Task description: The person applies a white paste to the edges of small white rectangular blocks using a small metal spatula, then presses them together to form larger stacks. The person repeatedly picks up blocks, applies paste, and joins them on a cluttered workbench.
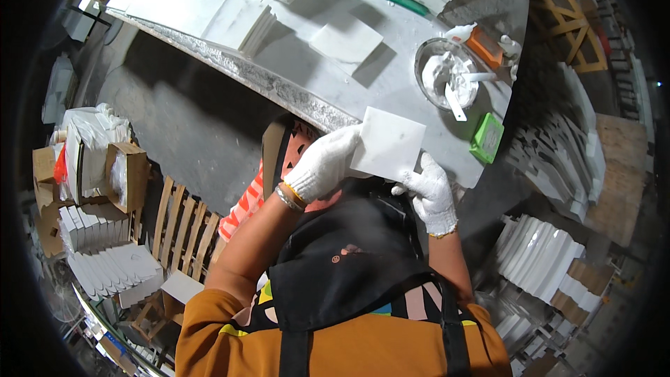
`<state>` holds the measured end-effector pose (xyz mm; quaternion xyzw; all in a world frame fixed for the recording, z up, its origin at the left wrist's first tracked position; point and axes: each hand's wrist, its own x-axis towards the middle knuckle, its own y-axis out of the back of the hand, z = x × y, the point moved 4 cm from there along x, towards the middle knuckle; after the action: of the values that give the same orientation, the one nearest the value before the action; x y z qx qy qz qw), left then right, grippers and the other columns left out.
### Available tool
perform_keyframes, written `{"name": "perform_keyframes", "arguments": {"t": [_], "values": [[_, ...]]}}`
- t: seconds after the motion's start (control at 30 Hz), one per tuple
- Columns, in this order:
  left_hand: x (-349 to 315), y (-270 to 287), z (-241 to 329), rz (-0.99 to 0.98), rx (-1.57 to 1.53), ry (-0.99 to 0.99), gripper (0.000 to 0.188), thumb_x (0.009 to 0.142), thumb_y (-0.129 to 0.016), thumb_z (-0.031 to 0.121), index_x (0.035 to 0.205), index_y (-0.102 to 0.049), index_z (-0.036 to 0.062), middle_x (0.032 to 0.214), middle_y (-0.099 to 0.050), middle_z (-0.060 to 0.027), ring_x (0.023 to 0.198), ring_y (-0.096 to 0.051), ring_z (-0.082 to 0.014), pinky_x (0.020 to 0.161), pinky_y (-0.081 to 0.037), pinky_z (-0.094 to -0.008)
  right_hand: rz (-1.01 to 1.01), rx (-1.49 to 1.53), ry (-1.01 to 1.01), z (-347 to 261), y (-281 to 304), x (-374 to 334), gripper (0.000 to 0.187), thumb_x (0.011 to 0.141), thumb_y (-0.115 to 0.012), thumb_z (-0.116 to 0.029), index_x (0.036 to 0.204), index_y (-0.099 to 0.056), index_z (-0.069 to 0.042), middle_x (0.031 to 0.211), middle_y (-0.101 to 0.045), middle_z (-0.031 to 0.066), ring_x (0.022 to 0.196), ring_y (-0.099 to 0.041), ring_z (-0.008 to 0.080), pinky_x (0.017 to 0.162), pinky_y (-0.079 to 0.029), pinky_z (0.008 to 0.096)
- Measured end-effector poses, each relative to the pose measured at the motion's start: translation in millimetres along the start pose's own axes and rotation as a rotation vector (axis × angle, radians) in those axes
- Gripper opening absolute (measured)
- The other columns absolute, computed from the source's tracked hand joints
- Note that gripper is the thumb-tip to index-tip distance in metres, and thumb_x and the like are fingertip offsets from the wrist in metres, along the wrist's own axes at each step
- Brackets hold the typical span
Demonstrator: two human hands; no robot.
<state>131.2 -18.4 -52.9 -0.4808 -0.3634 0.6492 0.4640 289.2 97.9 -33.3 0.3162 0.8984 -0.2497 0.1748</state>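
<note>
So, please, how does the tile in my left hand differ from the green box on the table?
Colour: the tile is white; the box is mostly green.
Support: the left hand holds the tile up; the box rests on the table.
Size: in this view, the tile looks larger than the box.
Both show four-sided outlines.

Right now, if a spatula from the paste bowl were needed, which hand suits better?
Probably the right hand: it is nearer the bowl and the white spatula in it. The left hand, farther off, grips the square white tile.
</note>
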Motion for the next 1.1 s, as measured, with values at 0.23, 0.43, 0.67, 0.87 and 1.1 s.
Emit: {"name": "perform_keyframes", "arguments": {"t": [0.23,0.43,0.67,0.87,1.1], "values": [[4.2,20.8,-14.0,0.105,0.188,0.122,0.066,0.103,-0.035,0.054,0.143,-0.042,0.0025,0.139,-0.052,-0.0100,0.125,-0.051,-0.0234,0.099,-0.045,-0.0402,0.022,0.012,0.020,-5.1,3.2,-6.2,0.060,0.084,-0.064,-0.011,0.136,-0.043,0.010,0.114,-0.065,0.0160,0.091,-0.068,0.0206,0.064,-0.059,0.0263],[5.9,24.4,-17.8,0.062,0.105,0.156,0.050,0.106,-0.034,0.046,0.136,-0.047,0.0090,0.135,-0.053,-0.0038,0.120,-0.053,-0.0180,0.094,-0.051,-0.0359,0.008,0.023,0.033,-0.4,8.8,-5.8,0.061,0.085,-0.066,-0.013,0.138,-0.042,0.007,0.116,-0.064,0.0162,0.092,-0.069,0.0219,0.064,-0.060,0.0271],[4.4,30.4,-23.1,-0.009,0.478,-0.016,0.059,0.102,-0.047,0.039,0.146,-0.037,0.0017,0.143,-0.048,-0.0098,0.127,-0.051,-0.0235,0.101,-0.048,-0.0415,-0.047,0.147,0.067,9.8,15.8,-3.4,0.054,0.094,-0.062,-0.019,0.137,-0.041,0.006,0.116,-0.064,0.0168,0.092,-0.070,0.0247,0.064,-0.062,0.0307],[10.2,31.2,-27.0,0.082,0.120,0.097,0.056,0.102,-0.048,0.036,0.146,-0.037,0.0027,0.141,-0.050,-0.0109,0.126,-0.055,-0.0259,0.099,-0.050,-0.0455,-0.008,0.248,0.073,18.8,24.2,-1.3,0.040,0.098,-0.053,-0.014,0.132,-0.047,0.007,0.111,-0.065,0.0169,0.088,-0.069,0.0257,0.062,-0.060,0.0355],[4.4,22.9,-22.3,0.099,0.120,0.016,0.051,0.097,-0.060,0.029,0.136,-0.046,0.0005,0.128,-0.058,-0.0071,0.112,-0.060,-0.0183,0.091,-0.053,-0.0359,0.022,0.135,0.097,17.1,29.8,-1.1,0.045,0.099,-0.055,-0.015,0.135,-0.046,0.010,0.114,-0.065,0.0169,0.100,-0.067,0.0232,0.079,-0.057,0.0335]]}}
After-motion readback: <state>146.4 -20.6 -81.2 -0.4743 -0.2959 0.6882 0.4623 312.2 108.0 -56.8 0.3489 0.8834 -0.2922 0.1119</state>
